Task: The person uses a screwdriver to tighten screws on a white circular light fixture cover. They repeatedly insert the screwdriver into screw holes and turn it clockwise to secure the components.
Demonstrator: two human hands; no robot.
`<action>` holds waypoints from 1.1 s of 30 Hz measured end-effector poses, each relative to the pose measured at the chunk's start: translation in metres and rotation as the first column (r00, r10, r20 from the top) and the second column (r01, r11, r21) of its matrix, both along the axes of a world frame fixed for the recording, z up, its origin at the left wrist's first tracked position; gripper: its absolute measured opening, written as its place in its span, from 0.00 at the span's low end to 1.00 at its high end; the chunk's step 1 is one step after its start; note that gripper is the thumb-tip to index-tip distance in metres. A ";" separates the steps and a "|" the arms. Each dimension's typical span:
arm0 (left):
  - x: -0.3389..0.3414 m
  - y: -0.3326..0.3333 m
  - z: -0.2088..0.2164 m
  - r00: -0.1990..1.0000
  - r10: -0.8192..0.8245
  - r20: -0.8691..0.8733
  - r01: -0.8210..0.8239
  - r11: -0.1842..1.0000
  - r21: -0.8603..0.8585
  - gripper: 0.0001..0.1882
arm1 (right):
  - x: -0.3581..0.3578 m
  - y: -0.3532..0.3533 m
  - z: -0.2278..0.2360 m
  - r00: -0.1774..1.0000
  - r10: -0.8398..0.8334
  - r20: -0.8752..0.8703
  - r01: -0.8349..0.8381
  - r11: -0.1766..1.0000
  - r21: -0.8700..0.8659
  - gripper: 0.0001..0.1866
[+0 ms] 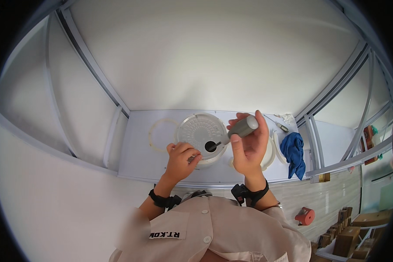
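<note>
In the middle of the white table stands a round, clear-topped drum (196, 126) with rings of slots in its face and a round black hole (210, 146) near its front right. My right hand (254, 146) is wrapped round a screwdriver (243, 126) with a thick grey handle. The handle's pale end points up and right, while the thin shaft slants down over the black hole; whether the tip touches anything I cannot tell. My left hand (182, 159) is closed at the drum's front left rim, its fingertips pinched together. What they hold, if anything, is hidden.
Left of the drum lies a thin pale ring (152, 135). To the right are a white round part (269, 157), partly behind my right hand, a second screwdriver (282, 126) and a crumpled blue cloth (293, 153). Metal frame posts flank the table. A red stool (305, 216) stands on the floor.
</note>
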State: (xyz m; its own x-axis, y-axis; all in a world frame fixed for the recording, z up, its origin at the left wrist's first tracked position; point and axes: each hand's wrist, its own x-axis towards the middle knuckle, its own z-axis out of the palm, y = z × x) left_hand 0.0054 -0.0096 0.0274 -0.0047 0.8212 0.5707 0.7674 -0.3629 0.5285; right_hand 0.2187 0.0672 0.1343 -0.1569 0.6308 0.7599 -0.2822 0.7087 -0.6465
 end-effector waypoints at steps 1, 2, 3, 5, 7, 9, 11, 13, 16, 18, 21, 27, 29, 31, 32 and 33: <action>-0.001 0.000 0.000 1.000 0.006 -0.005 -0.006 1.000 -0.001 0.05 | 0.006 0.005 -0.002 1.000 -0.009 0.006 0.009 1.000 0.020 0.40; -0.002 -0.001 -0.001 1.000 0.013 -0.011 -0.013 1.000 -0.003 0.04 | 0.009 0.008 -0.003 1.000 -0.018 0.011 0.018 0.999 0.040 0.40; -0.003 -0.001 -0.001 1.000 0.020 -0.016 -0.020 1.000 -0.004 0.04 | 0.010 0.007 -0.004 0.999 -0.048 0.008 0.048 0.998 0.035 0.35; -0.004 -0.002 0.002 0.999 0.020 -0.043 -0.021 1.000 -0.017 0.04 | 0.020 0.012 -0.011 1.000 -0.018 0.013 0.017 0.999 0.037 0.33; -0.006 -0.003 0.004 0.997 0.028 -0.071 -0.029 1.000 -0.009 0.04 | 0.018 0.006 -0.009 0.998 -0.065 -0.015 0.064 0.997 -0.038 0.24; -0.008 -0.003 0.005 0.994 0.045 -0.100 -0.044 0.999 0.020 0.04 | 0.022 0.008 -0.011 0.985 -0.102 0.136 0.112 0.991 -0.074 0.20; -0.010 -0.002 0.004 0.991 0.048 -0.127 -0.047 0.999 0.015 0.03 | 0.022 0.007 -0.013 0.962 -0.129 0.240 0.171 0.971 -0.166 0.15; -0.011 -0.001 0.005 0.987 0.049 -0.154 -0.050 0.999 -0.002 0.02 | 0.024 0.009 -0.024 0.933 -0.099 0.345 0.180 0.961 -0.211 0.14; -0.012 -0.001 0.007 0.984 0.054 -0.169 -0.062 0.997 -0.045 0.01 | 0.028 0.012 -0.038 0.880 -0.064 0.470 0.206 0.944 -0.257 0.11; -0.012 -0.001 0.007 0.987 0.066 -0.146 -0.076 0.995 -0.067 0.02 | 0.030 0.012 -0.041 0.844 -0.051 0.534 0.228 0.935 -0.272 0.11; -0.014 0.000 0.007 0.984 0.060 -0.165 -0.072 0.995 -0.067 0.02 | 0.031 0.013 -0.044 0.801 -0.055 0.597 0.261 0.928 -0.264 0.11; -0.012 0.000 0.019 0.986 0.030 -0.163 -0.048 0.993 -0.105 0.03 | 0.033 0.019 -0.063 0.735 -0.030 0.678 0.294 0.914 -0.278 0.13; -0.014 0.001 0.022 0.988 0.012 -0.154 -0.036 0.988 -0.152 0.04 | 0.031 0.018 -0.065 0.719 -0.011 0.695 0.297 0.908 -0.294 0.14; -0.016 0.003 0.023 0.987 0.001 -0.159 -0.031 0.982 -0.188 0.04 | 0.030 0.017 -0.067 0.725 -0.007 0.689 0.296 0.906 -0.302 0.14; -0.017 0.004 0.023 0.986 -0.002 -0.168 -0.032 0.979 -0.201 0.04 | 0.029 0.016 -0.068 0.728 -0.006 0.686 0.295 0.905 -0.305 0.14; -0.017 0.005 0.023 0.984 -0.004 -0.177 -0.034 0.976 -0.213 0.04 | 0.028 0.017 -0.071 0.727 -0.006 0.687 0.294 0.906 -0.303 0.14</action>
State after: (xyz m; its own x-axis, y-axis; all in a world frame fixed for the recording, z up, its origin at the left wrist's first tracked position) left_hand -0.0117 -0.0041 0.0502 0.0669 0.9249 0.3742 0.8596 -0.2438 0.4491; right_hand 0.2472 0.0842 0.0630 -0.4001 0.8937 0.2031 0.4044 0.3710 -0.8359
